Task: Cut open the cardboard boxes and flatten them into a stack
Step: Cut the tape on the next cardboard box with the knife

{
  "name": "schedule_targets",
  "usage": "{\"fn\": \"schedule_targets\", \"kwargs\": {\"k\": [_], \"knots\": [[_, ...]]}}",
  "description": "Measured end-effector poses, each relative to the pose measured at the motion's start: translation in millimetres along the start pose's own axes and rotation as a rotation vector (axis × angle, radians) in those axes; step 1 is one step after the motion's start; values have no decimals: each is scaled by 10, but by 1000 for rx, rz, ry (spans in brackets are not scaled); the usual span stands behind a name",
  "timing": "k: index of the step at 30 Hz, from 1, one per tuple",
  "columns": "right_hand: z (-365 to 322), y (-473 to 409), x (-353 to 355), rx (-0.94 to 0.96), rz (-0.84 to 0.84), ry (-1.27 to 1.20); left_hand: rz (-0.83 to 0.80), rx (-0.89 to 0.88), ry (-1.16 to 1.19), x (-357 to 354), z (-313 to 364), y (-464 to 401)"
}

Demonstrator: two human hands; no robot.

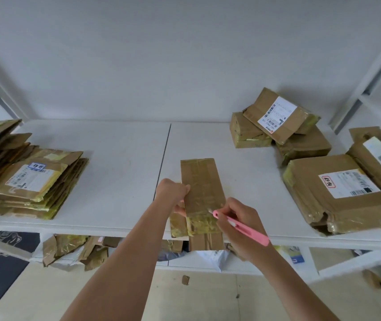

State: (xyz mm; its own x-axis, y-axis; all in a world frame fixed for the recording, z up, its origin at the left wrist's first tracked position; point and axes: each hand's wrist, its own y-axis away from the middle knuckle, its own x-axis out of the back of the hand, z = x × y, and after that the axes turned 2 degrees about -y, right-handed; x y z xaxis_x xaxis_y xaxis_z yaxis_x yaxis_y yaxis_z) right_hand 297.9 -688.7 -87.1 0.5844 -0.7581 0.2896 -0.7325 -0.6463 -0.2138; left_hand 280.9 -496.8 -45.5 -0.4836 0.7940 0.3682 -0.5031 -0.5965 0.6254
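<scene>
Nearest the camera, the right hand [237,222] is gripping a pink cutter [240,229], fingers curled round its handle, with the tip resting against the taped face of a narrow cardboard box [202,195]. The left hand [173,193] is clasping the box's left edge, thumb on top and fingers curling underneath, just beside the line the blade seems to be heading along. That is probably the main risk: if the tape gives suddenly, the tip could be skidding toward those fingers. The box is also overhanging the front edge of the white table [115,158], so downward pressure could be tipping it off toward the floor. The glossy yellowish tape may be letting the blade slip rather than bite.

Farther out, the flattened stack [34,181] is sitting at the left of the table, well apart from both hands, while the uncut boxes [300,135] are piled at the right rear.
</scene>
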Motion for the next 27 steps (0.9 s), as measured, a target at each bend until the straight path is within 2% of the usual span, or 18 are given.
{"fn": "schedule_targets", "kwargs": {"k": [2, 5, 10, 15, 18, 20, 21, 23, 25, 27], "knots": [[-13, 42, 42, -30, 100, -105, 28, -23, 12, -22, -10, 11], [45, 95, 111, -60, 369, -196, 66, -123, 5, -93, -81, 42], [148, 76, 207, -138, 606, -327, -57, -213, -68, -345, -107, 208], [204, -116, 305, -279, 753, -632, 48, -288, -435, -489, -96, 131], [212, -307, 386, -326, 763, -699, 180, -343, -674, -503, -50, 109], [215, -402, 454, -337, 749, -717, 256, -453, -827, -506, -10, 118], [231, -417, 489, -344, 746, -722, 239, -532, -886, -500, 9, 88], [267, -375, 535, -357, 750, -729, 85, -662, -936, -472, 25, -31], [321, -283, 532, -361, 769, -722, -84, -677, -943, -441, 23, -148], [358, -192, 489, -353, 798, -726, -147, -639, -922, -420, 9, -224]]}}
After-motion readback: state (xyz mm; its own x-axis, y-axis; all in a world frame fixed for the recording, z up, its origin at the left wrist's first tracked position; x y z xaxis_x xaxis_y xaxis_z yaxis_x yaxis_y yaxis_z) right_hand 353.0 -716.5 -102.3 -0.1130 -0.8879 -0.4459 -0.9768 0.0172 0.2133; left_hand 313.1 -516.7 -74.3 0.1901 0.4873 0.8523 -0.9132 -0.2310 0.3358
